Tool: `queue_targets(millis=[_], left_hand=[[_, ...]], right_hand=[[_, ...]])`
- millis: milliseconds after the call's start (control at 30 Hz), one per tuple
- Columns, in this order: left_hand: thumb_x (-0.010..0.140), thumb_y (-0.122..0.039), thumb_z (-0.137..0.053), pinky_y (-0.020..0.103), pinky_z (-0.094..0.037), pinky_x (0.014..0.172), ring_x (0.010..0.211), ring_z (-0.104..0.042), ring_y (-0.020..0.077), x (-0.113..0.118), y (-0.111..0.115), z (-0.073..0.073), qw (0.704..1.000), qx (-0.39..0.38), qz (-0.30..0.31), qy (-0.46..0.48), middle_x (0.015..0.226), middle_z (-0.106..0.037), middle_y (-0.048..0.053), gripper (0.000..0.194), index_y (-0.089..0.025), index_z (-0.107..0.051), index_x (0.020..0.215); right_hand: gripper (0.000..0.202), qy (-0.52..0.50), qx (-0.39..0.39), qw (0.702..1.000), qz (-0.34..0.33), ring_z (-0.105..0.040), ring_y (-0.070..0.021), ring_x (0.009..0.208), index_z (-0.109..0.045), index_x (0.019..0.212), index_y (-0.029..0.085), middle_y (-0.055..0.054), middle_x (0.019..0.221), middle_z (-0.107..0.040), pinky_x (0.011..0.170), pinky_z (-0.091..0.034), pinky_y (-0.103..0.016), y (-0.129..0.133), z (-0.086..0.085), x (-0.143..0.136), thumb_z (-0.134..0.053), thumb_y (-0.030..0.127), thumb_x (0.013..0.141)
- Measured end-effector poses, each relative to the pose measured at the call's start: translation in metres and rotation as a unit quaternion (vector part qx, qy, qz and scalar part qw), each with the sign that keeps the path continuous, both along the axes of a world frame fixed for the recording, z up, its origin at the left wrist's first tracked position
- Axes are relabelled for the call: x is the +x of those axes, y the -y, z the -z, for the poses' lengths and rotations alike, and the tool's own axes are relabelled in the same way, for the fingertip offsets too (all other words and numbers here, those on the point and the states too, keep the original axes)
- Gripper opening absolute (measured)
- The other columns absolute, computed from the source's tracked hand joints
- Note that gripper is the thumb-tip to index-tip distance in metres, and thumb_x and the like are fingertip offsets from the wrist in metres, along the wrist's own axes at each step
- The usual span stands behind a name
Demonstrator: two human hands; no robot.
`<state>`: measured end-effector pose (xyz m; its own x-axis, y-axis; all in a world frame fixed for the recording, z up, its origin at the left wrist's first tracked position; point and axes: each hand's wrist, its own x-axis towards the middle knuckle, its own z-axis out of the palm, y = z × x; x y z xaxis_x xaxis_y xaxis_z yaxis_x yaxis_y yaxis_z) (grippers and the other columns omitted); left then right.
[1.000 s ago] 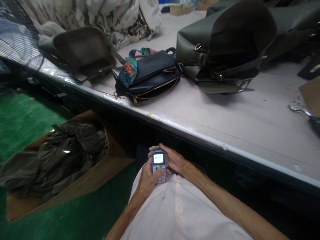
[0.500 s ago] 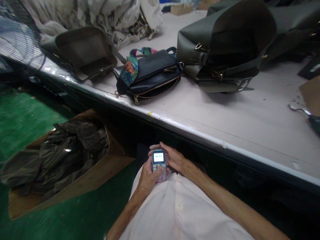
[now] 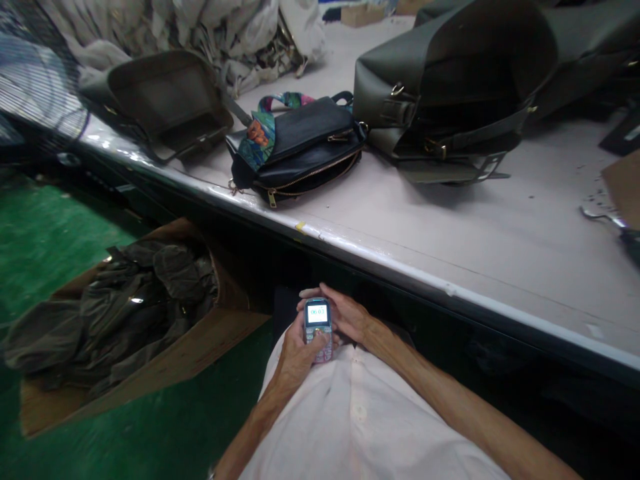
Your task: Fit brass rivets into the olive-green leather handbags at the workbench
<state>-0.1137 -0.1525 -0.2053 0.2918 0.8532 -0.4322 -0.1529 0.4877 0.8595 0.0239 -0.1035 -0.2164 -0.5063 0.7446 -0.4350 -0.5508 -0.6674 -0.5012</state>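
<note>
A small keypad phone [image 3: 318,327] with a lit screen reading 06:03 is held upright in front of the white shirt. My left hand [image 3: 296,347] grips it from the left, thumb on the keypad. Around the phone's right side and top curl the fingers of my right hand [image 3: 345,315], which also holds it; some fingertips are hidden behind it. Beyond the hands, on the table [image 3: 430,233], lies a black bag [image 3: 310,143] with an open zip and a colourful patterned strap [image 3: 261,139].
A large olive bag [image 3: 385,87] stands right of the black one, another olive bag [image 3: 170,100] at left. Pale cloth bundles [image 3: 225,40] lie behind. A cardboard box [image 3: 200,350] of dark bags is on the green floor [image 3: 50,220]. A fan [image 3: 40,87] stands far left.
</note>
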Motion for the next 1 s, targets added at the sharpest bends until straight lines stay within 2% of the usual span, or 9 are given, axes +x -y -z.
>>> queue_targets(millis=[167,333,767,1000], left_hand=[[0.069,-0.039,-0.074,0.032,-0.055,0.063,0.073,-0.068,0.0233,0.0006,-0.0001,-0.0005,1.0,0.002,0.001,-0.001,0.095,-0.068,0.01,0.061,-0.015,-0.044,0.117],[0.07,-0.035,-0.074,0.03,-0.055,0.062,0.07,-0.068,0.0218,0.0014,-0.0002,-0.0036,1.0,0.004,0.0,-0.011,0.089,-0.068,0.008,0.058,-0.015,-0.044,0.116],[0.07,-0.037,-0.074,0.031,-0.055,0.064,0.07,-0.067,0.0204,0.0012,0.0003,-0.0041,1.0,0.008,0.006,-0.015,0.091,-0.067,0.008,0.053,-0.015,-0.048,0.111],[0.069,-0.039,-0.074,0.032,-0.055,0.067,0.07,-0.068,0.0211,0.0019,-0.0001,-0.0056,1.0,0.0,0.006,-0.019,0.088,-0.068,0.008,0.059,-0.015,-0.045,0.115]], right_hand=[[0.041,-0.005,0.007,1.0,0.0,-0.061,-0.0111,0.058,-0.066,0.101,0.011,-0.009,0.089,-0.069,0.038,-0.033,-0.017,-0.0002,0.0015,-0.0001,-0.034,0.037,0.097],[0.041,-0.004,0.012,1.0,0.002,-0.06,-0.0107,0.057,-0.066,0.102,0.011,-0.009,0.089,-0.069,0.036,-0.03,-0.017,0.0003,0.0028,-0.001,-0.034,0.037,0.097],[0.041,-0.006,0.022,1.0,-0.001,-0.06,-0.0119,0.059,-0.066,0.104,0.014,-0.01,0.091,-0.07,0.042,-0.038,-0.018,0.001,0.0022,0.0,-0.038,0.044,0.095],[0.043,-0.011,0.025,1.0,0.001,-0.062,-0.0133,0.062,-0.066,0.104,0.013,-0.011,0.093,-0.07,0.036,-0.03,-0.017,0.0007,0.0048,-0.0002,-0.037,0.043,0.095]])
